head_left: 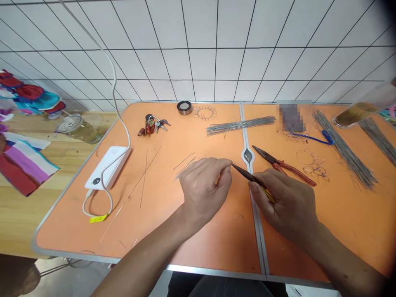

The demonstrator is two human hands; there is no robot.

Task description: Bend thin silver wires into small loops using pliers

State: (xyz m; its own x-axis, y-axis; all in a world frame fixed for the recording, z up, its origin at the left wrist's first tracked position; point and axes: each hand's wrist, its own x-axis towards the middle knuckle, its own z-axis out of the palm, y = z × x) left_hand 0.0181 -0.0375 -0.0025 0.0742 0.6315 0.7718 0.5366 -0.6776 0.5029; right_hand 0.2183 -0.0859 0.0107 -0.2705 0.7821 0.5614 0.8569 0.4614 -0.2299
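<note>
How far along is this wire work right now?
Apparently shaped: the wire ring beside the dark roll and the bent loops near the red-handled pliers. In hand: the right hand holds a pointed tool against the left hand; any wire there is too small to see. Probably left: straight wires in the center bundle and right bundle. Total needed: can't tell.

So the tool (247,173) is pretty slim, dark at the front and tapered to a fine tip, with a bit of yellow handle showing. It's held in the right hand (286,202) around mid-table (216,247), slanted, with the tip pointed left and a little to the far side, right at the fingers of the left hand (206,185). Most of the handle is covered, and whatever's pinched at the tip can't be made out.
</note>
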